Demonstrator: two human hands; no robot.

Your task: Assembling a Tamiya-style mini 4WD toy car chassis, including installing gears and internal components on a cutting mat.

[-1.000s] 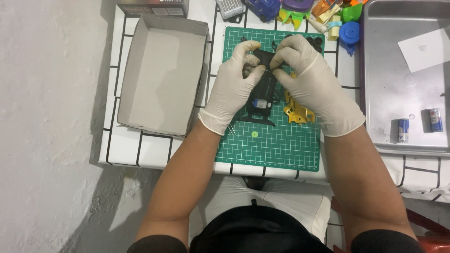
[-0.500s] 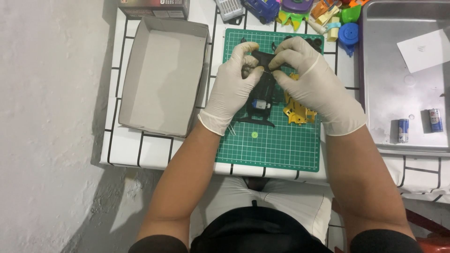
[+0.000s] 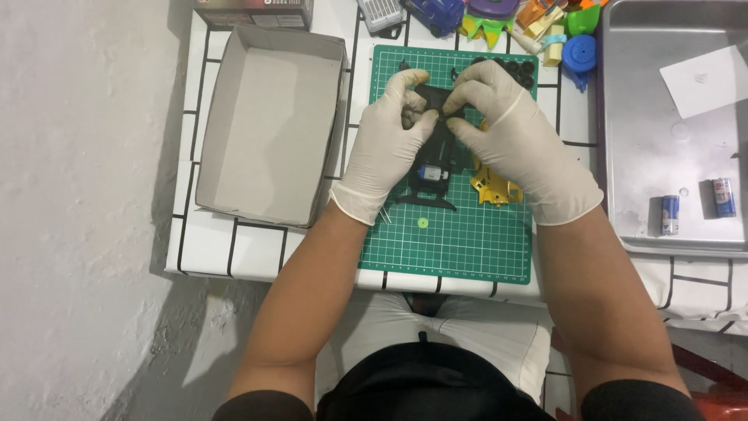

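Observation:
Both my hands wear white gloves and work over a green cutting mat. My left hand and my right hand pinch the far end of a black toy car chassis that lies on the mat. A small motor with a blue end sits in the chassis. A yellow plastic part lies just under my right wrist. A small green round piece rests on the mat below the chassis. Black wheels lie by my right fingertips.
An open grey cardboard box stands left of the mat. A metal tray at the right holds a white paper slip and two small batteries. Colourful toy parts crowd the table's far edge.
My fingers have shifted slightly on the chassis's far end; the hands stay in the same place over the mat.

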